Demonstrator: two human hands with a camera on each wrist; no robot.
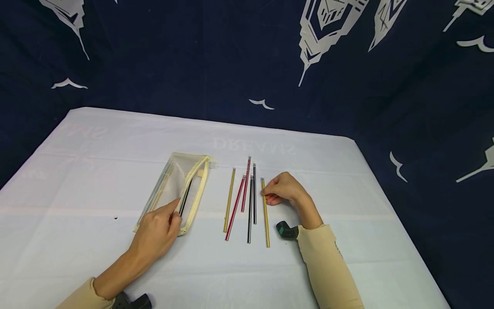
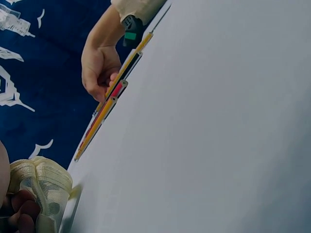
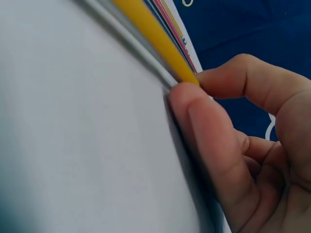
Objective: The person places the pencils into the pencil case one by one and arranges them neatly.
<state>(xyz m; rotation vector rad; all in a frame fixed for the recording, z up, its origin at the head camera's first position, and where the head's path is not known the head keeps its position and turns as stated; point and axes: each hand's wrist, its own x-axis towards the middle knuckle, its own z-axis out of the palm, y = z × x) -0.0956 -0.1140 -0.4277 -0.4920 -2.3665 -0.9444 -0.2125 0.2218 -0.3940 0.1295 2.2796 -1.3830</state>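
Note:
My right hand (image 1: pixel 285 189) pinches a yellow pencil (image 1: pixel 266 225) near its upper end, between thumb and forefinger. In the right wrist view this yellow pencil (image 3: pixel 150 31) slants up from the fingertips, close over the table. On the left, my left hand (image 1: pixel 159 229) grips the near part of a cream mesh pencil case (image 1: pixel 175 174). The case is unzipped, and a dark pencil (image 1: pixel 186 195) shows along its opening. In the left wrist view the curled fingers (image 2: pixel 26 213) overlap the mesh.
Between the hands lie another yellow pencil (image 1: pixel 230 197), two red ones, one of them the longer red pencil (image 1: pixel 234 210), and two black ones, including a black pencil (image 1: pixel 250 214). A white cloth (image 1: pixel 216 274) covers the table. Behind hangs a dark blue patterned curtain (image 1: pixel 193 60).

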